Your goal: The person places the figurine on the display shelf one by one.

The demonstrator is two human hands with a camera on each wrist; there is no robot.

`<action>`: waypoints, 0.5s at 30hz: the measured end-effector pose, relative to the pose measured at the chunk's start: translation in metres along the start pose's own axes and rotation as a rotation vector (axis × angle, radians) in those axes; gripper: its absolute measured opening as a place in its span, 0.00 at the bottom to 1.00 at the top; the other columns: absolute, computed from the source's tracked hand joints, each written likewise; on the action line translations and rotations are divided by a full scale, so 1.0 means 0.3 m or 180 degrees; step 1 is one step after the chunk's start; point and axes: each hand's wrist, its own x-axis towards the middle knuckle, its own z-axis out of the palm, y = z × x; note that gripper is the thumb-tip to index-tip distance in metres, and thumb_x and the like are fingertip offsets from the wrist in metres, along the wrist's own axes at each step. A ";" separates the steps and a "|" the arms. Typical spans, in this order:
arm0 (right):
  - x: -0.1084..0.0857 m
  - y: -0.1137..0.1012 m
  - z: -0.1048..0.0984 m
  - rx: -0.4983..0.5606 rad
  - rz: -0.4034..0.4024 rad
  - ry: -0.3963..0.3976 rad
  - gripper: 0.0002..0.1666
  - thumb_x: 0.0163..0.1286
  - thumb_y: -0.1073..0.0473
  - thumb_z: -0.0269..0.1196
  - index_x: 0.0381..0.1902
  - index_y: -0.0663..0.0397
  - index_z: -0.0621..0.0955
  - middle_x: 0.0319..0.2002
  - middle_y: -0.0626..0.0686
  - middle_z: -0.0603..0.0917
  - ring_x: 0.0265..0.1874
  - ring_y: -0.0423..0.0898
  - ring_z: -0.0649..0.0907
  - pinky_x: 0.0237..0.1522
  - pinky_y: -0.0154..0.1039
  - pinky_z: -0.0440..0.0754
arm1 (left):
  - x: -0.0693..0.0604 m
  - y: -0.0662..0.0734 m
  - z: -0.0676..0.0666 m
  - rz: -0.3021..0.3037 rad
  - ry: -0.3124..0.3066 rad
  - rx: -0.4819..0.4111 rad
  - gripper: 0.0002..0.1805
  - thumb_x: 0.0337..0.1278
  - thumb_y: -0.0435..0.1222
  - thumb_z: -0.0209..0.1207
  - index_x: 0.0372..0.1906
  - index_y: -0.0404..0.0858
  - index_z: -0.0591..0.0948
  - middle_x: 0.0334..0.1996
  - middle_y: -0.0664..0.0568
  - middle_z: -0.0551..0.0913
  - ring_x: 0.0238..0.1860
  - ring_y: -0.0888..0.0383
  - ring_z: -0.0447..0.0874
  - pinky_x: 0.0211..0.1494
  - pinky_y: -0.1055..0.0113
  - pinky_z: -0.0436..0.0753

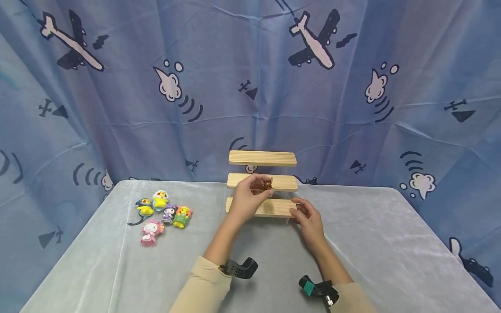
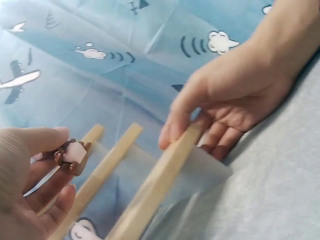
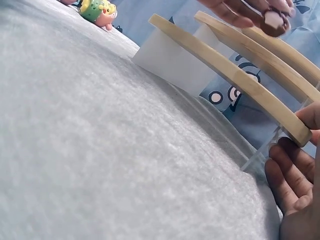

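My left hand (image 1: 247, 201) pinches a small brown figurine (image 1: 268, 185) between thumb and fingers. It holds the figurine in front of the middle board of a three-tier wooden display shelf (image 1: 275, 208). In the left wrist view a pale underside of the figurine (image 2: 75, 151) faces the camera. At the shelf's right end, my right hand (image 1: 311, 225) grips the lowest board (image 3: 235, 75). Its thumb lies over the board's end and its other fingers curl below, near the clear side support (image 3: 261, 152).
To the left on the grey cloth lie several toy figures, among them a pink one (image 1: 150, 232), a purple one (image 1: 169, 214) and a green and yellow one (image 1: 182, 216). A blue curtain (image 1: 195, 143) with airplane prints hangs behind the table (image 1: 372, 243).
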 end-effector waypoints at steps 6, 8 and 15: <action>-0.001 0.005 -0.006 -0.0077 0.0004 0.0024 0.20 0.71 0.68 0.59 0.60 0.62 0.79 0.48 0.61 0.85 0.35 0.33 0.83 0.38 0.29 0.84 | -0.015 -0.020 0.055 0.0028 -0.0222 0.0388 0.13 0.58 0.33 0.69 0.49 0.42 0.84 0.44 0.50 0.90 0.44 0.59 0.87 0.46 0.70 0.84; 0.001 0.004 -0.007 -0.0074 0.0005 0.0024 0.20 0.71 0.68 0.60 0.60 0.62 0.79 0.46 0.58 0.85 0.35 0.34 0.83 0.39 0.30 0.84 | -0.019 -0.025 0.070 0.0002 -0.0262 0.0473 0.13 0.58 0.33 0.69 0.48 0.43 0.84 0.43 0.50 0.90 0.43 0.60 0.87 0.44 0.71 0.82; 0.001 0.002 -0.002 -0.0001 -0.0010 -0.0024 0.20 0.72 0.68 0.59 0.60 0.63 0.78 0.47 0.59 0.85 0.36 0.33 0.84 0.40 0.30 0.85 | -0.035 -0.064 0.114 -0.0082 -0.0249 0.0293 0.13 0.58 0.30 0.69 0.48 0.41 0.85 0.43 0.50 0.90 0.44 0.58 0.88 0.45 0.73 0.84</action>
